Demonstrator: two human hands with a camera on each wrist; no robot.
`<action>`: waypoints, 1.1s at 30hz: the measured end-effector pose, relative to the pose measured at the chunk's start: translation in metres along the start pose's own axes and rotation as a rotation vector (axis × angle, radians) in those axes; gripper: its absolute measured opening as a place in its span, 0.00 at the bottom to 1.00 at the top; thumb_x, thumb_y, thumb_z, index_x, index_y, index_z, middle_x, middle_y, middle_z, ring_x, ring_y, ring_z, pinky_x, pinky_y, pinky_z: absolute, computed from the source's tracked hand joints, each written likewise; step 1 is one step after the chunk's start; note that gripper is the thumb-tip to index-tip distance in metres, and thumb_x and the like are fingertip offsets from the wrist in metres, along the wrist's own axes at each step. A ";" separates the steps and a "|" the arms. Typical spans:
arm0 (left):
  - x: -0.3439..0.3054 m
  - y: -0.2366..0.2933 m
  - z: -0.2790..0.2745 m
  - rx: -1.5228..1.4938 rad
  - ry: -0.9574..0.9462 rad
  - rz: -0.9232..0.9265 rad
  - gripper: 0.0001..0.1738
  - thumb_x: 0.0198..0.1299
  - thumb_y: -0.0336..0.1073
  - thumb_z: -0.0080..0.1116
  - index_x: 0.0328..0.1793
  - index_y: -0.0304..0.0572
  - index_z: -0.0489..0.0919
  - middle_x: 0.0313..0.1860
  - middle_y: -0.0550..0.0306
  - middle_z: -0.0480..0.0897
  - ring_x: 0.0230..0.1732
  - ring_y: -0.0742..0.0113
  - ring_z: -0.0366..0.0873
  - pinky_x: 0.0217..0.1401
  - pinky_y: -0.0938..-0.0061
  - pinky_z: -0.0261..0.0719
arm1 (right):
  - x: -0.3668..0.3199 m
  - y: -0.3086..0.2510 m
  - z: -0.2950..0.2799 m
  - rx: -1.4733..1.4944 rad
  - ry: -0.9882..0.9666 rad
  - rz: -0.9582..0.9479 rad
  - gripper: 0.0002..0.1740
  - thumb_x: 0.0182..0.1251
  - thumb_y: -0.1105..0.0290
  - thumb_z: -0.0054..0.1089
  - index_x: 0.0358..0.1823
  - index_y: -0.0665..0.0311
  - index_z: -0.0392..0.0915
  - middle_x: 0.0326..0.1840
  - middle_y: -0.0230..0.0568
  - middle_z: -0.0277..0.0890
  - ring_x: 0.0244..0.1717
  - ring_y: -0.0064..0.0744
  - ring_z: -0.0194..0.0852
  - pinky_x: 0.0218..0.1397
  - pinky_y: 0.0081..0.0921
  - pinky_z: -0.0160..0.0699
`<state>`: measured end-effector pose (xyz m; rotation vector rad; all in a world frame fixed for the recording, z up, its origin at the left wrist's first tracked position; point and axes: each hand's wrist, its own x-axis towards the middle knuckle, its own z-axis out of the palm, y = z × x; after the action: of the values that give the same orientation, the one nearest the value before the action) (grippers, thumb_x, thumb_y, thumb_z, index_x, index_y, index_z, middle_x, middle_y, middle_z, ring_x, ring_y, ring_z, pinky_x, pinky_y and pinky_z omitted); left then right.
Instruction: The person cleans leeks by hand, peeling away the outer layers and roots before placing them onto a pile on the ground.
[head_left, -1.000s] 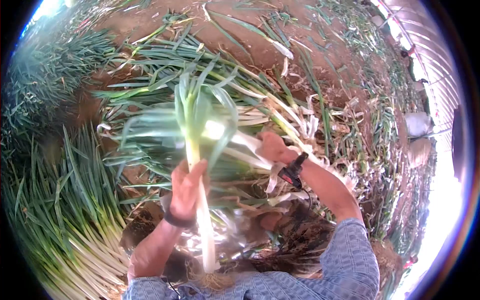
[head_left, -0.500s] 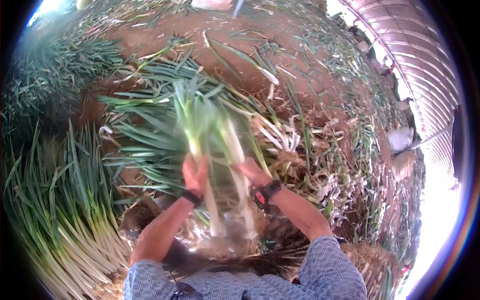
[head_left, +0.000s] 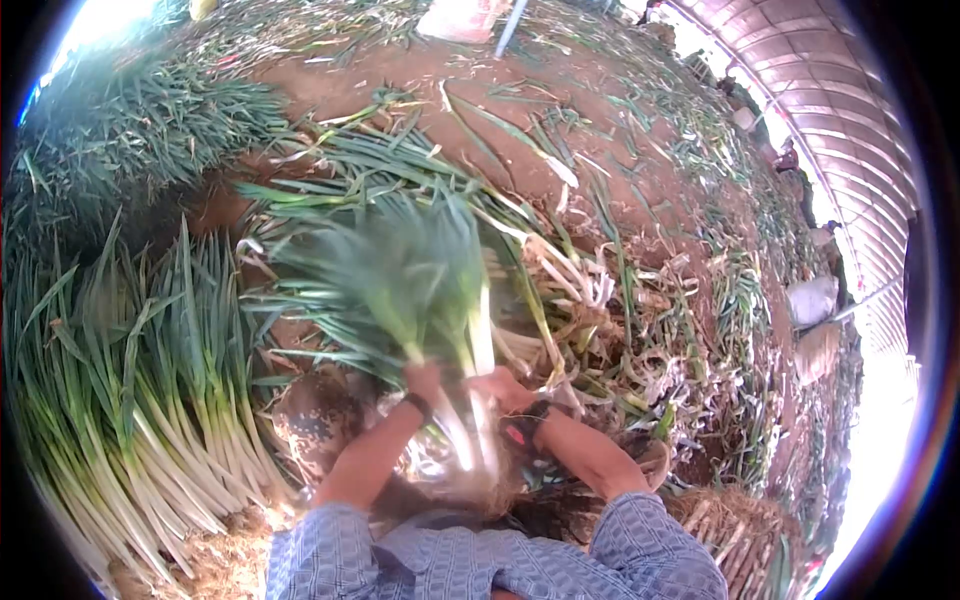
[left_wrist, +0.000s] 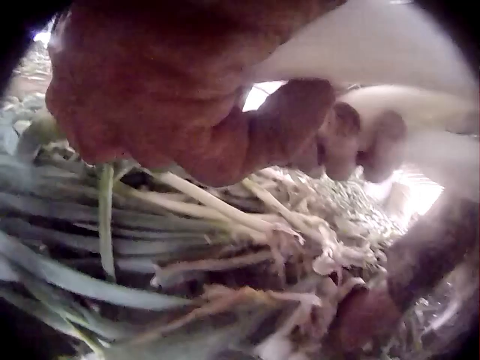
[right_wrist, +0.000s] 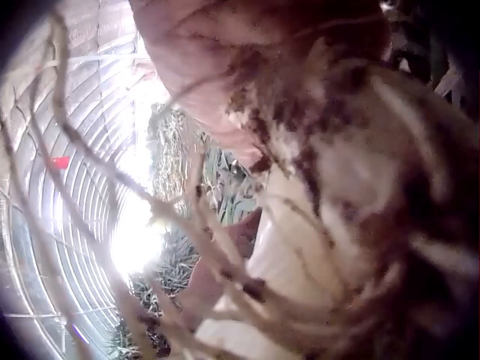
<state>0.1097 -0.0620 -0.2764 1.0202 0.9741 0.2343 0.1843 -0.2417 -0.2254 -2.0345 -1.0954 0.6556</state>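
In the head view, the left hand (head_left: 422,382) grips a green onion by its white stalk (head_left: 455,435), the blurred green leaves (head_left: 395,305) fanning up and away. Close beside it, the right hand (head_left: 503,388) holds another upright green onion (head_left: 483,330). Curled fingers (left_wrist: 341,139) lie against pale stalks in the left wrist view. Up close in the right wrist view, stringy roots (right_wrist: 217,262) and a white stalk base (right_wrist: 289,240) hang below the right palm (right_wrist: 217,67). Both root ends are near the person's lap.
Neatly laid green onions (head_left: 150,440) line the left side. More onions (head_left: 310,330) lie ahead on the soil, with stripped skins and leaf litter (head_left: 660,365) to the right. A dense leafy heap (head_left: 170,140) stands far left; a white sack (head_left: 812,300) is far right.
The right hand has come from the far right in toward the left hand, bringing its green onion upright beside the other. Both hands are lower and closer together. The head view has shifted.
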 end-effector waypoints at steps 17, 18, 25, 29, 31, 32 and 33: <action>-0.032 0.034 -0.005 -0.168 -0.319 -0.116 0.31 0.69 0.64 0.50 0.44 0.39 0.79 0.28 0.59 0.80 0.28 0.67 0.80 0.28 0.68 0.77 | 0.026 -0.105 0.004 -0.013 0.303 0.136 0.29 0.54 0.67 0.64 0.54 0.77 0.66 0.36 0.66 0.76 0.41 0.63 0.80 0.44 0.47 0.79; -0.040 0.046 -0.005 -0.171 -0.387 -0.164 0.32 0.70 0.64 0.48 0.48 0.37 0.79 0.33 0.58 0.82 0.33 0.65 0.83 0.32 0.68 0.80 | 0.026 -0.099 0.010 -0.052 0.196 0.220 0.29 0.56 0.67 0.62 0.56 0.77 0.66 0.40 0.67 0.77 0.44 0.64 0.80 0.47 0.48 0.78; 0.009 -0.010 -0.011 -0.531 -0.477 -0.196 0.33 0.73 0.65 0.39 0.65 0.46 0.72 0.51 0.56 0.81 0.52 0.59 0.81 0.56 0.63 0.81 | 0.004 -0.140 -0.001 -0.153 0.046 0.196 0.24 0.62 0.65 0.59 0.55 0.72 0.69 0.47 0.65 0.78 0.49 0.63 0.79 0.49 0.48 0.77; -0.013 0.037 -0.009 -0.639 -0.512 -0.160 0.33 0.72 0.67 0.40 0.63 0.47 0.72 0.49 0.58 0.81 0.50 0.62 0.80 0.54 0.65 0.80 | 0.013 -0.120 -0.018 0.165 0.065 0.427 0.25 0.64 0.61 0.59 0.58 0.69 0.71 0.44 0.62 0.80 0.48 0.63 0.80 0.47 0.48 0.78; -0.004 0.029 -0.006 -0.565 -0.493 -0.078 0.32 0.70 0.65 0.46 0.62 0.47 0.73 0.47 0.60 0.80 0.47 0.64 0.80 0.52 0.67 0.80 | 0.011 -0.122 -0.018 0.162 0.115 0.430 0.24 0.67 0.59 0.56 0.56 0.71 0.72 0.40 0.63 0.80 0.42 0.61 0.82 0.44 0.48 0.78; -0.002 0.028 -0.004 -0.571 -0.469 -0.084 0.31 0.69 0.65 0.48 0.62 0.47 0.73 0.46 0.60 0.80 0.46 0.64 0.80 0.51 0.67 0.80 | 0.007 -0.121 -0.009 0.019 0.173 0.325 0.24 0.68 0.58 0.55 0.55 0.72 0.72 0.40 0.63 0.80 0.40 0.61 0.82 0.43 0.48 0.78; 0.002 0.028 -0.002 -0.574 -0.443 -0.090 0.31 0.69 0.64 0.50 0.63 0.47 0.73 0.46 0.60 0.80 0.45 0.64 0.79 0.51 0.68 0.80 | -0.002 -0.120 0.007 -0.120 0.230 0.220 0.24 0.69 0.58 0.55 0.54 0.73 0.73 0.40 0.63 0.80 0.39 0.60 0.81 0.42 0.48 0.77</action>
<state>0.1161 -0.0447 -0.2555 0.4671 0.4983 0.1858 0.1197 -0.1962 -0.1350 -2.2897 -0.8018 0.4568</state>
